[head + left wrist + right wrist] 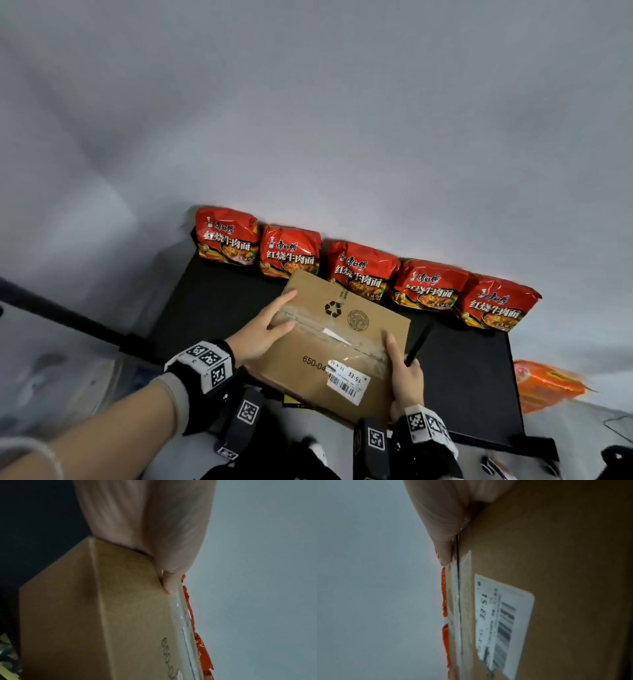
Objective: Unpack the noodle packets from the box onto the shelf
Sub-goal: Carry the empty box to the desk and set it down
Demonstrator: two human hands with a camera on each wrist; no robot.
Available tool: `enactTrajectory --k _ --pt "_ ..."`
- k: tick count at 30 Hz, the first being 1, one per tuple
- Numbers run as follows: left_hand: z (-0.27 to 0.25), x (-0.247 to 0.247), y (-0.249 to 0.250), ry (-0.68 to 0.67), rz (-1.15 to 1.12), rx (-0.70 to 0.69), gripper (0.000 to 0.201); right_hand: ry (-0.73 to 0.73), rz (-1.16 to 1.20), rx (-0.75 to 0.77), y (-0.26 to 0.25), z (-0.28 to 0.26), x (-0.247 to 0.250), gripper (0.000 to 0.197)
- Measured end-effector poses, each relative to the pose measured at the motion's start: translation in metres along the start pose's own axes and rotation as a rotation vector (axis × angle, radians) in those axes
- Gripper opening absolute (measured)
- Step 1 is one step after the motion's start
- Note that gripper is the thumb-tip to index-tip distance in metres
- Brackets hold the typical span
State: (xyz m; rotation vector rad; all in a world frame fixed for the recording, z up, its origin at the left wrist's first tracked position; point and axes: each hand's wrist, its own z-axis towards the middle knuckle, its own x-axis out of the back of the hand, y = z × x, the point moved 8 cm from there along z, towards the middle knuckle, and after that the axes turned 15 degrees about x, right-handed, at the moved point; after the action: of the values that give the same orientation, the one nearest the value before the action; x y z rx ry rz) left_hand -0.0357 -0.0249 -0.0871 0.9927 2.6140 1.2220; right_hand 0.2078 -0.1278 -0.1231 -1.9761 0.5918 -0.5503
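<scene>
A closed, taped brown cardboard box (329,346) lies tilted on the black shelf (212,308). My left hand (281,311) grips its left end, thumb on the top face and fingers along the far edge. At the right end my right hand (400,356) grips it, thumb on the taped seam. Several red noodle packets (361,267) stand in a row against the wall behind the box. In the left wrist view the thumb (169,580) presses the top of the box (120,615). The right wrist view shows the thumb (443,545) at the seam of the box (556,547).
A thin black stick (419,342) pokes out beside my right hand; whether the hand holds it is unclear. An orange packet (548,383) lies off the shelf's right end. A white barcode label (347,380) is stuck on the box top. A grey wall rises behind the shelf.
</scene>
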Motion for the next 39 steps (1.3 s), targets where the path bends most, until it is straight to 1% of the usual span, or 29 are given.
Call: enactTrajectory --k 1,2,3,6,7,8,9,10,11,12,13,14,16,17,18,19,21,22,25,27,28,29,31,34,37,39 --pt "-0.009 -0.002 -0.002 0.029 -0.041 0.014 0.049 -0.035 0.008 0.006 -0.003 0.000 0.001 0.093" --pt "-0.017 -0.002 -0.005 0.059 -0.073 0.023 0.049 -0.074 0.011 0.014 -0.008 -0.003 0.000 0.095" --pt "-0.028 -0.003 -0.009 0.097 -0.106 0.032 0.049 -0.121 -0.005 0.013 -0.012 -0.006 0.000 0.089" --pt "-0.061 -0.001 -0.020 0.218 -0.182 0.045 0.049 -0.239 -0.027 0.040 -0.024 -0.018 -0.009 0.036" --pt "-0.076 0.001 -0.025 0.260 -0.203 0.049 0.048 -0.281 -0.034 0.046 -0.025 -0.021 -0.014 0.030" --pt "-0.094 0.003 -0.034 0.310 -0.228 0.060 0.048 -0.335 -0.049 0.044 -0.027 -0.028 -0.022 0.035" --pt "-0.113 0.005 -0.042 0.356 -0.258 0.068 0.048 -0.395 -0.060 0.042 -0.029 -0.038 -0.032 0.050" --pt "-0.140 0.006 -0.055 0.419 -0.311 0.078 0.047 -0.474 -0.078 0.045 -0.029 -0.054 -0.045 0.069" --pt "-0.166 0.007 -0.067 0.475 -0.377 0.085 0.046 -0.535 -0.084 0.058 -0.032 -0.068 -0.057 0.084" --pt "-0.197 0.007 -0.080 0.544 -0.461 0.087 0.045 -0.600 -0.078 0.080 -0.035 -0.085 -0.070 0.090" --pt "-0.234 0.006 -0.096 0.632 -0.555 0.090 0.045 -0.687 -0.091 0.106 -0.038 -0.109 -0.087 0.087" --pt "-0.267 0.005 -0.110 0.717 -0.635 0.087 0.045 -0.772 -0.101 0.128 -0.044 -0.135 -0.100 0.077" --pt "-0.346 -0.008 -0.142 0.928 -0.765 0.078 0.046 -0.981 -0.132 0.163 -0.048 -0.199 -0.131 0.043" --pt "-0.382 -0.017 -0.155 1.022 -0.800 0.069 0.047 -1.078 -0.141 0.173 -0.047 -0.230 -0.143 0.032" --pt "-0.416 -0.026 -0.166 1.112 -0.823 0.066 0.047 -1.174 -0.141 0.187 -0.048 -0.262 -0.155 0.027" --pt "-0.444 -0.036 -0.176 1.170 -0.858 0.068 0.048 -1.249 -0.136 0.205 -0.050 -0.292 -0.163 0.027" --pt "-0.517 -0.067 -0.209 1.330 -0.964 0.081 0.049 -1.434 -0.156 0.229 -0.035 -0.373 -0.177 0.029" --pt "-0.545 -0.080 -0.222 1.388 -1.004 0.089 0.049 -1.507 -0.151 0.233 -0.029 -0.408 -0.180 0.030" --pt "-0.632 -0.132 -0.269 1.607 -1.099 0.116 0.049 -1.750 -0.179 0.200 0.015 -0.525 -0.180 0.029" --pt "-0.671 -0.151 -0.296 1.722 -1.070 0.205 0.047 -1.841 -0.200 0.191 0.040 -0.584 -0.179 0.027" --pt "-0.701 -0.172 -0.317 1.793 -1.068 0.261 0.046 -1.907 -0.239 0.180 0.063 -0.626 -0.172 0.027" --pt "-0.728 -0.193 -0.340 1.856 -1.093 0.287 0.047 -1.966 -0.277 0.169 0.087 -0.667 -0.163 0.028" --pt "-0.761 -0.217 -0.378 1.918 -1.130 0.288 0.049 -2.026 -0.312 0.160 0.119 -0.719 -0.156 0.031" --pt "-0.803 -0.266 -0.432 2.008 -1.252 0.327 0.049 -2.148 -0.436 0.130 0.173 -0.800 -0.134 0.026" --pt "-0.830 -0.320 -0.475 2.112 -1.405 0.357 0.048 -2.300 -0.560 0.091 0.228 -0.871 -0.105 0.023" --pt "-0.834 -0.350 -0.494 2.167 -1.524 0.336 0.049 -2.390 -0.610 0.059 0.261 -0.904 -0.090 0.022"
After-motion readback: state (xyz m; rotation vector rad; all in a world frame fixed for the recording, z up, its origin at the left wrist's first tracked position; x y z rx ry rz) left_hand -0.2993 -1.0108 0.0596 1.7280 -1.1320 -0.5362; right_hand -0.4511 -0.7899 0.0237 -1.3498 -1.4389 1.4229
